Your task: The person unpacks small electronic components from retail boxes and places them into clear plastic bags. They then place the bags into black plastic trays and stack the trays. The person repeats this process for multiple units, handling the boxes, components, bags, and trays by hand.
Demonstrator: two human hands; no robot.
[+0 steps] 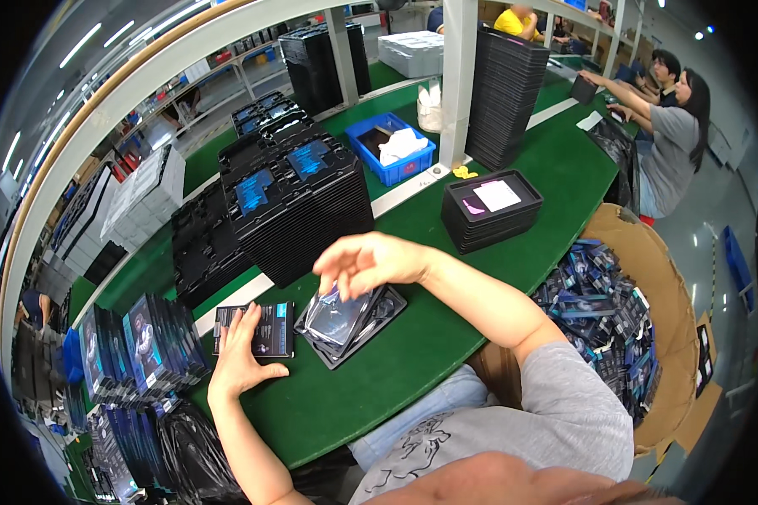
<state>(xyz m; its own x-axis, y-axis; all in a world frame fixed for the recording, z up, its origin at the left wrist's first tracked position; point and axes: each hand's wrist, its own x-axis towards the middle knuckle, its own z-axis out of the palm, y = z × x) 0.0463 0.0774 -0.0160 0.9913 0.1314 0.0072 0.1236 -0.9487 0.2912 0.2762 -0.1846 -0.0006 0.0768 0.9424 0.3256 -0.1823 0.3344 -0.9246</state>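
Observation:
My left hand [242, 358] lies over a flat dark printed box [271, 330] on the green table, its fingers stretched out and its thumb held apart. Just right of it is a shallow black tray [333, 362], set at an angle. A shiny, clear-covered flat item [338, 321] rests tilted in that tray. Over its far edge hangs my right hand [370, 261], fingers loosely bent and apart, and I make out nothing held in it. The fingertips partly cover the item's far end, so whether they touch it is unclear.
Tall stacks of black trays [303, 227] stand beyond my hands. A blue bin [392, 160] and a short stack of black trays [493, 223] sit farther right. Printed boxes [147, 345] are piled at left. A big carton [674, 337] holds many packages. Co-workers [678, 135] sit far right.

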